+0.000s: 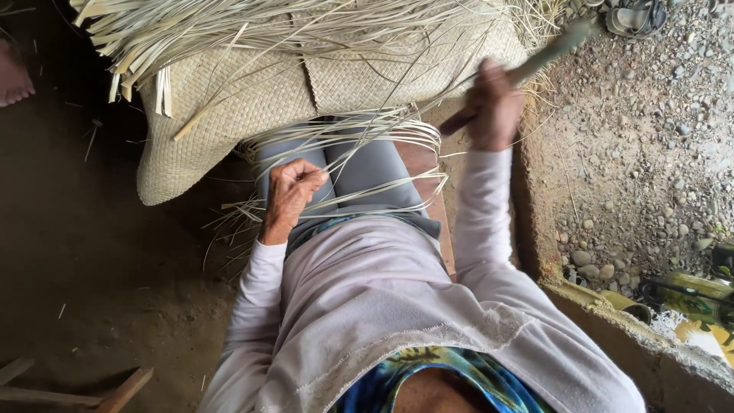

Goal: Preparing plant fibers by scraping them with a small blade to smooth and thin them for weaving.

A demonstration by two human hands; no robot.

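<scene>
While the person sits with the woven mat point(252, 92) spread over the knees, both hands are busy with thin, pale strips point(359, 141) of dried leaf. The left hand point(294, 187) is closed in a fist over the lap. It looks like it is pinching the ends of a few strips between thumb and fingers, but the strips are so thin that it is hard to be sure. The right hand point(493, 107) is raised out to the side and wrapped tight around a long stick point(535, 61). One end of the stick looks greenish and the other end looks dark, but it is blurry.

The strips loop across the grey trousers point(375, 168), just below the edge of the mat. More loose strips stick out at the top of the mat, and some hang down by the dirt floor point(92, 252).

The strips look very light, like grass. They seem bendy, because they curve in loops and do not snap. They may be dry, so a sharp fold could crack them. A good spot to hold them is near the ends, a few at a time, with a soft pinch. The mat looks light too, and floppy, since it sags over the knees. It is best held by a finished edge, not by the loose ends.

On the right is a low step with small stones point(634, 176) past it.
</scene>
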